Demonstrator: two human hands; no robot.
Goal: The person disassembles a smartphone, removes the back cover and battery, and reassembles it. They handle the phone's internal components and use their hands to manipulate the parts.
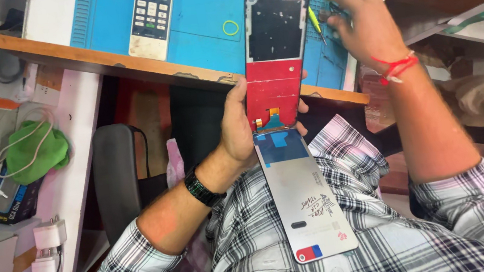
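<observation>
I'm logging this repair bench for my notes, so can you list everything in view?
phone frame: 1, black and red, upright in the left hand
screen panel: 1, silver, hanging from the frame over the lap
work mat: 1, blue, on the desk
remote control: 1, white, on the mat
rubber ring: 1, green, on the mat
cloth: 1, green, left shelf
chargers: 2, white, lower left
left hand: grips the frame, black watch on wrist
right hand: reaching to tools on the mat, red thread on wrist
</observation>
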